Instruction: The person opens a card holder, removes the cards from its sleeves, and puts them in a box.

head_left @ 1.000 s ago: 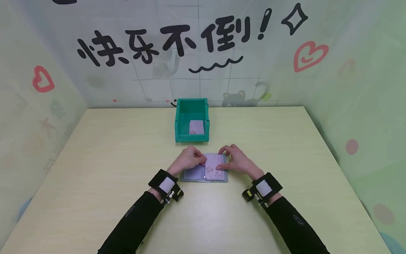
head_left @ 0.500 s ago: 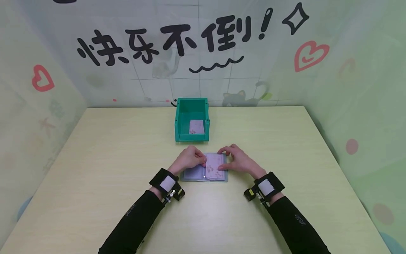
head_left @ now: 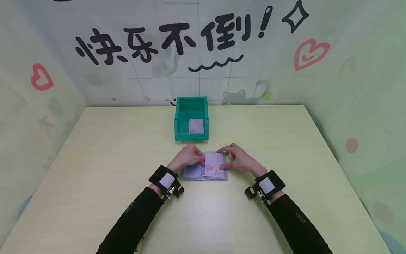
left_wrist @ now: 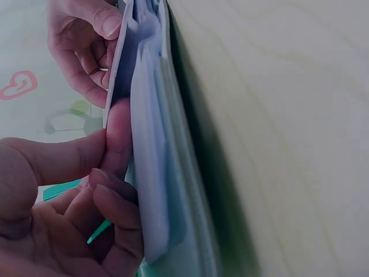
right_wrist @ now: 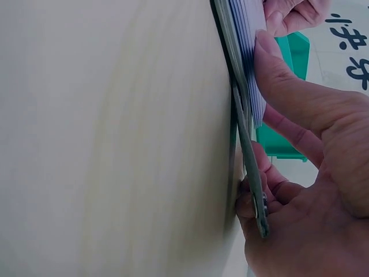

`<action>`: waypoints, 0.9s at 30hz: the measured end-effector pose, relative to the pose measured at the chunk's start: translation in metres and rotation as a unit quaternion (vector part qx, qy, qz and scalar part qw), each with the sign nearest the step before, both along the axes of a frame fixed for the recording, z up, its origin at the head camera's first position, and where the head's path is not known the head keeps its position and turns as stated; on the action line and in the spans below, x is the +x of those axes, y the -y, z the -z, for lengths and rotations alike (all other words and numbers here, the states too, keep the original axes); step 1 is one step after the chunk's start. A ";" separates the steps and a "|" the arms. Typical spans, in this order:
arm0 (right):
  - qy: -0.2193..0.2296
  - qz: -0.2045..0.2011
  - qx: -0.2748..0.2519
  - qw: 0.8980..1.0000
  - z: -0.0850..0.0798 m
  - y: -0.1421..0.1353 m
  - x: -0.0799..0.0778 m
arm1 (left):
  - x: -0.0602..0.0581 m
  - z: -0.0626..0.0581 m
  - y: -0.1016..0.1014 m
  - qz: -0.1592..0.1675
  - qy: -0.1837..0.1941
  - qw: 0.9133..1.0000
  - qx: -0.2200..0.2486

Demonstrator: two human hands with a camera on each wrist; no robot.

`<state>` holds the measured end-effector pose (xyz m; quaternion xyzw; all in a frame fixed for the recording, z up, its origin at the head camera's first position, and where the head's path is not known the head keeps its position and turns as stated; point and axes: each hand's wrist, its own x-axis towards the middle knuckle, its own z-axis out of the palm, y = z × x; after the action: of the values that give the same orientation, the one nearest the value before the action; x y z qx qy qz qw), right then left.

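Note:
A small pale-blue card album (head_left: 192,172) with clear pockets lies spread on the table. Over its right half sits a pink printed card (head_left: 213,167). My left hand (head_left: 190,156) pinches the card's left side between thumb and index finger; in the left wrist view, the thin card (left_wrist: 120,69) stands slightly apart from the puffy pocket sheets (left_wrist: 149,156). My right hand (head_left: 238,158) holds the card from the right, thumb on its face and index finger at its far edge. In the right wrist view, that thumb (right_wrist: 282,72) presses beside several thin layers.
Behind the album stands a green bin (head_left: 191,137), its low side facing me, with pink cards (head_left: 196,125) inside. The pale wood table (head_left: 120,148) is bordered by printed panels at the back and both sides.
My right thumb has slid slightly to the right over the card. The left hand keeps its pinch, and the album and bin stay in place.

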<state>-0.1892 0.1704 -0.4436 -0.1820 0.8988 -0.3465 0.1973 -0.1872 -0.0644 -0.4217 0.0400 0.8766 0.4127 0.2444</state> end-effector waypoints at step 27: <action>0.000 0.003 0.014 1.000 -0.001 0.002 0.002 | 0.002 -0.001 0.018 -0.015 0.046 0.997 0.067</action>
<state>-0.1873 0.1687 -0.4425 -0.1770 0.9041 -0.3344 0.1989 -0.1856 -0.0824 -0.4210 0.0238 0.8356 0.4752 0.2747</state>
